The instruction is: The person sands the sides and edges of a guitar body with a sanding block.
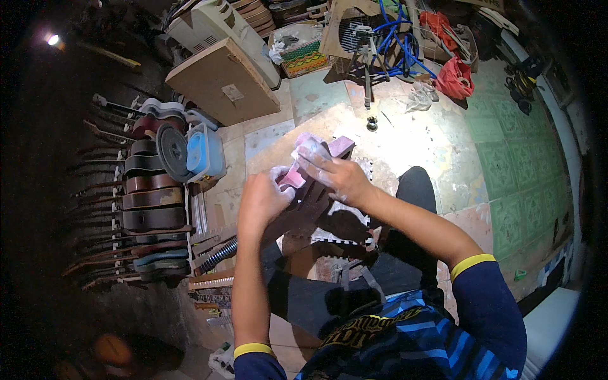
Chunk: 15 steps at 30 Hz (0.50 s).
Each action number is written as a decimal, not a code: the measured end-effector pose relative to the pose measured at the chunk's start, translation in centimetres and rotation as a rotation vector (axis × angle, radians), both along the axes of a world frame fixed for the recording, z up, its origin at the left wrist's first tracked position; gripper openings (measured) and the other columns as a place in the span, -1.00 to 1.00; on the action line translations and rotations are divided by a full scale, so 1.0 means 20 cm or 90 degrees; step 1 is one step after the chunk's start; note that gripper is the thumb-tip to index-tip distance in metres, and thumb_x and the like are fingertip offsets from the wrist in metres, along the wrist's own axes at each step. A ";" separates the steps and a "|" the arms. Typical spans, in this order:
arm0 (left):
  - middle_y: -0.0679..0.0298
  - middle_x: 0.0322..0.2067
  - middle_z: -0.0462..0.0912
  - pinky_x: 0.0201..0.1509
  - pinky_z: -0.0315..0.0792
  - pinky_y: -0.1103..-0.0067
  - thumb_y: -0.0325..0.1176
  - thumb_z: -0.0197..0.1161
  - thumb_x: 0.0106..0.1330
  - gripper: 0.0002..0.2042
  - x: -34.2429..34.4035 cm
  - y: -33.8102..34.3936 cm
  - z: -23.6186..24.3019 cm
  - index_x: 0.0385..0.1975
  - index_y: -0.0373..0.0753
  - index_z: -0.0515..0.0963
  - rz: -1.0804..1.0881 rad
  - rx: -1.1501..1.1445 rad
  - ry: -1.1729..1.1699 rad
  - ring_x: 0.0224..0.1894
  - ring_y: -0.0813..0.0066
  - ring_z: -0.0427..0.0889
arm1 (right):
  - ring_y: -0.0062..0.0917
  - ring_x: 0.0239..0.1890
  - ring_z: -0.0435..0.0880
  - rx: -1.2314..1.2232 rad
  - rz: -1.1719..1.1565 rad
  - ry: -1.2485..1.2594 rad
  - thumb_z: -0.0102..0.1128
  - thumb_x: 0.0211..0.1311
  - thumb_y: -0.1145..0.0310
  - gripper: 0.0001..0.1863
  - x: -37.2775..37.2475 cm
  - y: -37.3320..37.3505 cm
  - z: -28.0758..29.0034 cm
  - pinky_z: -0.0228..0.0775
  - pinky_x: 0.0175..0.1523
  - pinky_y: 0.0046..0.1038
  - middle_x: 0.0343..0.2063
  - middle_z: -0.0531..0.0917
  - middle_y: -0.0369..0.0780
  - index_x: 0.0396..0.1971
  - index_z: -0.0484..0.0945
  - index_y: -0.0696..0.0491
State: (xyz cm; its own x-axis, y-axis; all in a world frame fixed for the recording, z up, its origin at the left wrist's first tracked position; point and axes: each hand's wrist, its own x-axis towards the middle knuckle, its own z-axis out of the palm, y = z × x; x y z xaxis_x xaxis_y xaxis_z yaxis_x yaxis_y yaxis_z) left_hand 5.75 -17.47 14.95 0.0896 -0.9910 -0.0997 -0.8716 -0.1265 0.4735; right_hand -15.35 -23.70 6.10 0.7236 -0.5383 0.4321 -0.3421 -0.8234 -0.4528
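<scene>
A small pink piece with a curved outline (293,178) is held in front of me, over a dark reddish wooden stand with a slanted beam (342,147). My left hand (263,197) is closed on its near end, thumb and fingers pinching the edge. My right hand (335,175) grips its far part, with the fingers curled over the top. Pale powder coats the fingers of both hands. Whether a thin sheet lies under the right fingers is hidden.
Several guitar bodies (152,199) stand in a rack at left, beside a clear tub with blue contents (206,155) and a round grey lid (174,152). A brown board (221,82) leans behind. Blue tubing (396,38) and a red bag (455,79) lie at the far right.
</scene>
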 end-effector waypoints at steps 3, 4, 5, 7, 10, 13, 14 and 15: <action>-0.13 -0.22 0.75 0.01 0.59 0.30 -0.39 0.38 0.05 -0.52 -0.01 -0.03 -0.04 0.06 -0.32 0.64 0.001 -0.005 0.019 -0.13 -0.02 0.77 | -0.12 0.10 0.67 0.101 0.016 -0.140 0.20 -0.04 0.66 -0.13 0.05 0.11 -0.13 0.64 0.07 -0.25 0.38 0.46 -0.13 0.42 0.39 -0.06; -0.12 -0.20 0.76 0.02 0.59 0.31 -0.39 0.39 0.04 -0.47 -0.01 -0.05 -0.05 0.11 -0.32 0.60 -0.003 -0.015 0.050 -0.12 0.01 0.77 | -0.11 0.12 0.67 0.089 0.030 -0.282 0.16 -0.01 0.66 -0.16 0.07 0.13 -0.18 0.62 0.11 -0.25 0.39 0.44 -0.07 0.41 0.41 -0.03; -0.11 -0.19 0.76 0.03 0.59 0.32 -0.39 0.40 0.03 -0.42 0.03 -0.03 -0.05 0.16 -0.31 0.57 0.008 -0.021 0.073 -0.11 0.04 0.78 | -0.08 0.32 0.52 0.288 0.103 -0.296 0.09 0.06 0.64 -0.26 0.12 0.17 -0.09 0.50 0.31 -0.28 0.38 0.44 -0.02 0.36 0.47 0.02; -0.08 -0.15 0.77 0.05 0.58 0.35 -0.38 0.43 0.03 -0.36 0.08 -0.02 -0.09 0.22 -0.30 0.50 0.042 -0.026 0.165 -0.09 0.11 0.78 | -0.07 0.28 0.56 0.549 0.165 -0.310 0.05 0.06 0.62 -0.30 0.07 0.18 0.06 0.51 0.30 -0.28 0.35 0.47 -0.01 0.31 0.52 0.01; 0.01 -0.03 0.73 0.11 0.55 0.40 -0.40 0.48 0.05 -0.30 0.10 0.04 -0.04 0.28 -0.30 0.43 0.043 0.031 0.166 -0.04 0.28 0.74 | -0.05 0.11 0.68 0.137 0.059 -0.208 0.11 0.09 0.58 -0.28 0.03 0.14 0.12 0.65 0.11 -0.20 0.30 0.53 -0.01 0.36 0.47 -0.05; -0.04 -0.17 0.76 0.02 0.58 0.36 -0.31 0.51 0.08 -0.46 0.04 0.12 -0.04 0.11 -0.30 0.59 0.085 0.038 0.075 -0.12 0.16 0.77 | -0.05 0.10 0.67 0.227 -0.024 0.048 0.13 0.10 0.57 -0.25 0.02 0.21 0.16 0.67 0.05 -0.14 0.29 0.53 -0.02 0.40 0.41 -0.07; -0.10 -0.23 0.75 -0.02 0.58 0.31 -0.30 0.47 0.09 -0.52 -0.04 0.12 -0.01 0.04 -0.31 0.62 0.118 0.056 0.038 -0.15 0.03 0.76 | -0.03 0.11 0.66 0.200 0.014 -0.088 0.10 0.11 0.58 -0.22 0.02 0.25 0.10 0.63 0.13 -0.13 0.30 0.52 -0.01 0.44 0.34 -0.04; -0.16 -0.30 0.74 -0.06 0.59 0.26 -0.30 0.44 0.10 -0.58 -0.10 0.13 0.01 -0.03 -0.33 0.66 0.150 0.074 0.001 -0.18 -0.09 0.76 | 0.00 0.15 0.62 0.225 0.091 -0.158 0.07 0.11 0.59 -0.20 0.01 0.27 0.05 0.54 0.23 -0.13 0.31 0.49 0.03 0.47 0.27 0.02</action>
State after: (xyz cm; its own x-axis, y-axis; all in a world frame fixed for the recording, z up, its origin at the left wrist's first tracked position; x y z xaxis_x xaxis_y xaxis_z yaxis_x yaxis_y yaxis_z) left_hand 3.67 -14.80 15.23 0.3165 -0.9246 -0.2119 -0.8108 -0.3796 0.4456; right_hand -15.21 -18.36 7.19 0.6989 -0.5864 0.4094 -0.0820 -0.6344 -0.7687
